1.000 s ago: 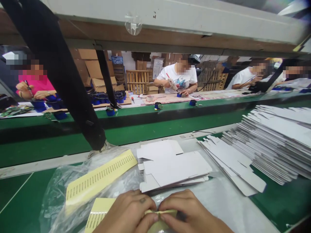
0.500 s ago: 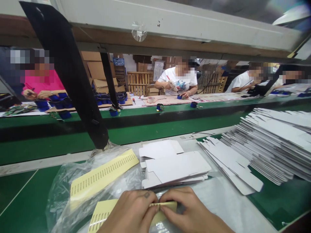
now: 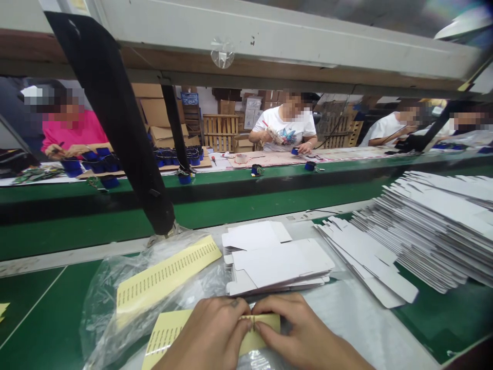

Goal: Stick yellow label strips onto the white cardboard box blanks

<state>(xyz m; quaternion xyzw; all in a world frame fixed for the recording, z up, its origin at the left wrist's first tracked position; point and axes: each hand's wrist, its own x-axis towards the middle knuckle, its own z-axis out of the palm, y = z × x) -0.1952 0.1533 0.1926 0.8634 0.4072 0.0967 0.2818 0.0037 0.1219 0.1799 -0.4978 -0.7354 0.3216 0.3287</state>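
Note:
Both hands pinch a yellow label sheet at the bottom of the view. My left hand lies across its middle, thumb and fingers closed on the upper edge. Close beside it, my right hand grips the same edge near the sheet's right end. Short rows of dark print run along the sheet. A second yellow label sheet rests on a clear plastic bag to the upper left. Just beyond my fingers lies a stack of flat white cartons.
A large pile of folded white cartons fills the right side. A black post slants down at the left under a grey overhead beam. Across the green conveyor belt, several co-workers sit at a bench with blue round parts.
The view has shifted slightly, bringing a yellow scrap in at the left edge. The held sheet's right part now shows more of its face between my hands. My grip looks unchanged.

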